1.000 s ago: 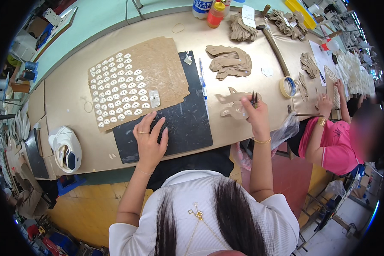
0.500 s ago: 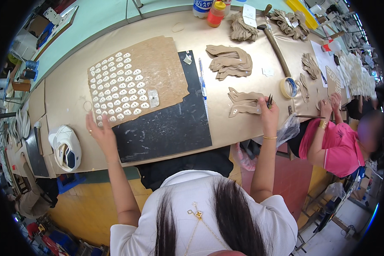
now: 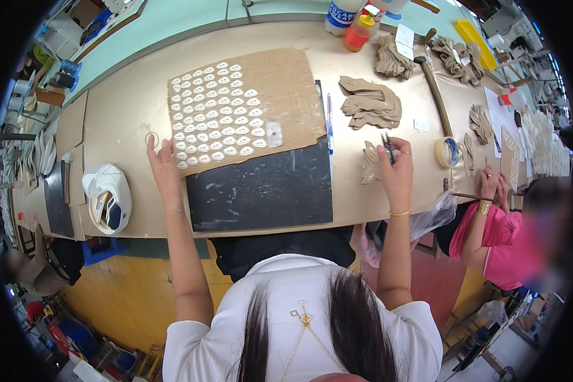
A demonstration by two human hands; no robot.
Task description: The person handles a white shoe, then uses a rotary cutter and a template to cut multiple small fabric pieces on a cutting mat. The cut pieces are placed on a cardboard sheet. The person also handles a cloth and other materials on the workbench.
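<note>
My left hand (image 3: 164,167) has its fingers stretched out at the left edge of a brown board (image 3: 293,83). Its index fingertip meets a thin loop like a rubber band (image 3: 151,135) on the table; whether it grips the loop I cannot tell. Rows of small white oval pieces (image 3: 215,133) cover the board's left part, and a small clear plate (image 3: 274,134) lies beside them. My right hand (image 3: 396,169) is closed round small dark thread snips (image 3: 389,150), points up. Brown cut pieces (image 3: 368,170) lie just left of that hand, partly hidden by it. Beyond them is a brown stack (image 3: 370,105).
A black mat (image 3: 261,191) lies under the board, a pen (image 3: 330,121) at its right edge. A white shoe (image 3: 108,197) stands left. Right are a hammer (image 3: 436,95), a tape roll (image 3: 445,153) and a co-worker in pink (image 3: 490,235). Bottles (image 3: 360,33) stand at the back.
The view has shifted, so the table's things appear farther right and higher. My left index fingertip has reached the thin loop. My right hand still holds the snips, now more in front of the brown pieces.
</note>
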